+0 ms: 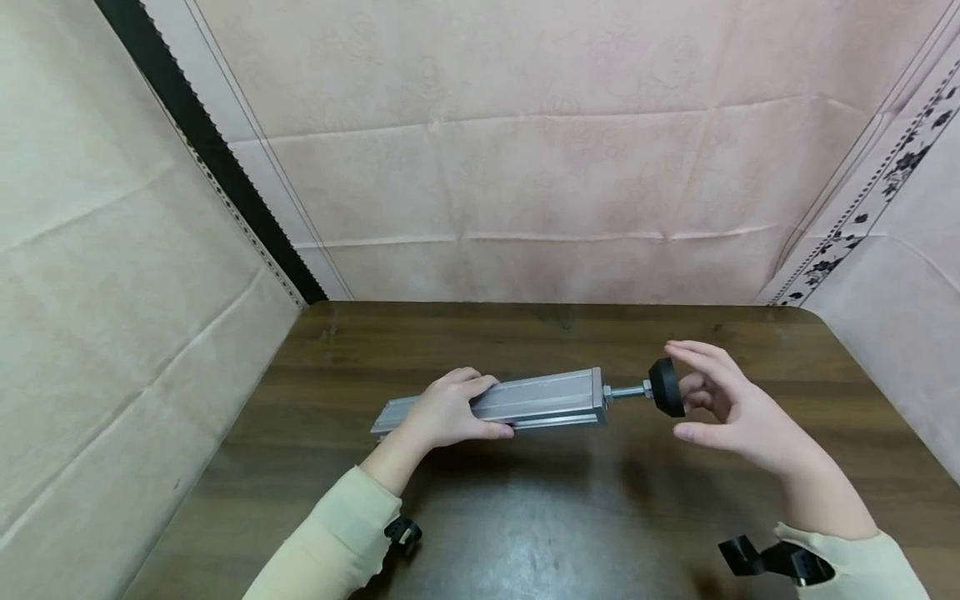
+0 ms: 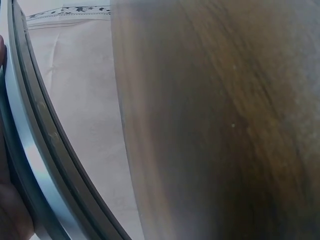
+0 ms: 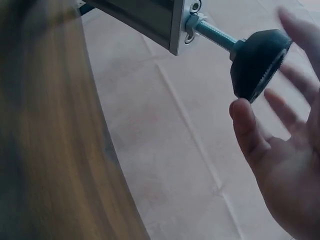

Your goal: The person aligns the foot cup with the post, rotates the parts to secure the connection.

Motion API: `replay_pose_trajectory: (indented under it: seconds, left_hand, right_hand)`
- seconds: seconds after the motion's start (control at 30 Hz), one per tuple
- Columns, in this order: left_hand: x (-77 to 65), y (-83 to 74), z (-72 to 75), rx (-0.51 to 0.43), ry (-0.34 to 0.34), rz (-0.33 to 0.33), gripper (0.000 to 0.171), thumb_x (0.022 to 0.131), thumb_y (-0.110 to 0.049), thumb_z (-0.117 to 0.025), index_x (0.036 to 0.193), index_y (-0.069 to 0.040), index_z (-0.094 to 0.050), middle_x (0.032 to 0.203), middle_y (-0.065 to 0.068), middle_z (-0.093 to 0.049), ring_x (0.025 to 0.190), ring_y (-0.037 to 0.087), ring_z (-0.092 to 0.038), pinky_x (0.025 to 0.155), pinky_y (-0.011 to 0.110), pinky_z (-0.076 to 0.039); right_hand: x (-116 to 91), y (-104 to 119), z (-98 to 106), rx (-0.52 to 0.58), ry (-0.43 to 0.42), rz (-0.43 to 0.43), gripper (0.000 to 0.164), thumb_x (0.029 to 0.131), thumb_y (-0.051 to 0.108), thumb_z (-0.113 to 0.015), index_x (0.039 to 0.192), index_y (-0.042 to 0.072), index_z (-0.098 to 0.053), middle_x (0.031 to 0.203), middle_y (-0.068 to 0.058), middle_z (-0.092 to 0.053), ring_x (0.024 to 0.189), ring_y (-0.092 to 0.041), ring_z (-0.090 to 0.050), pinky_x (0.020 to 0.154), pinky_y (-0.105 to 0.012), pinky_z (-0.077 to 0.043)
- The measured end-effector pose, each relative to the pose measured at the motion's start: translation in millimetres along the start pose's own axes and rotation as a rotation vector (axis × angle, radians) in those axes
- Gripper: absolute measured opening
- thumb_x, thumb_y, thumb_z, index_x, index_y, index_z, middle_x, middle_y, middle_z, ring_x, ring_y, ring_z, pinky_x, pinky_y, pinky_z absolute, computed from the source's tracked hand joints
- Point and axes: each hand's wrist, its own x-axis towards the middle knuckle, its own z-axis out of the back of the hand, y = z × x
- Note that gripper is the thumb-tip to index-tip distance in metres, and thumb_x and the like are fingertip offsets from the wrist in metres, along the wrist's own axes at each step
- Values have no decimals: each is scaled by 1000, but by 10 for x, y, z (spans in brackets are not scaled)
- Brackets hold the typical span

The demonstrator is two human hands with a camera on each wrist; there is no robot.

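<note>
My left hand [image 1: 455, 408] grips a grey aluminium profile [image 1: 547, 396] around its middle, holding it sideways above the table. From the profile's right end plate sticks out a threaded rod [image 1: 628, 391] with nuts, carrying a black levelling foot [image 1: 664, 388]. Beside that foot is my right hand [image 1: 723, 408], its fingers spread loosely and bent around the foot's outer side without a grip. In the right wrist view the thumb [image 3: 243, 117] sits right at the lower rim of the foot [image 3: 257, 62]. The left wrist view shows the profile's grooved side [image 2: 45, 125] along its left edge.
Below the hands lies a brown wooden table [image 1: 525, 517] with rounded far corners. Pale cloth [image 1: 525, 183] hangs behind it and on both sides, with a dark strip [image 1: 225, 167] at the left. Black wrist mounts [image 1: 780, 560] sit at the sleeves.
</note>
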Motion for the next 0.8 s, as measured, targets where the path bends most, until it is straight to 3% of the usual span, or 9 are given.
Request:
replay_pose_trajectory:
  seconds: [0.1,0.33,0.43,0.6,0.8]
  left_hand:
    - [4,4,0,-9,-11,-9,71,67,-61,-74,121,-16,-62,114,3,-57,99,18,-54,81,36,-47]
    - [5,5,-14,-22,0,-15,72,67,-61,-73,121,-16,-62,113,2,-57,98,17,-53,81,35,-47]
    - [-7,4,-22,-21,8,-14,72,67,-61,-73,122,-16,-62,113,2,-57,98,17,-53,80,35,-47]
    - [-28,2,-42,-27,31,-2,70,68,-61,-73,122,-17,-62,113,1,-56,97,16,-53,80,35,-47]
    - [-42,5,-55,-23,38,7,72,68,-61,-73,123,-15,-61,115,2,-56,99,18,-53,82,36,-46]
  right_hand:
    - [2,-33,12,58,58,118,85,62,-35,-60,139,-14,-28,147,-16,-17,93,-14,-54,79,-19,-45]
    - [9,-36,-13,115,33,137,83,58,-38,-60,134,-14,-37,135,-15,-34,82,-16,-59,67,-23,-47]
    - [-3,-11,-14,83,21,79,81,59,-34,-64,133,-10,-40,132,-12,-37,79,-14,-58,65,-24,-46]
    - [-16,32,-18,-10,-21,-93,77,66,-22,-70,135,-2,-43,118,-5,-44,73,-11,-56,58,-25,-45]
    - [-15,25,-58,-75,-92,-207,68,71,-14,-71,133,4,-48,98,0,-57,70,-12,-56,53,-29,-43]
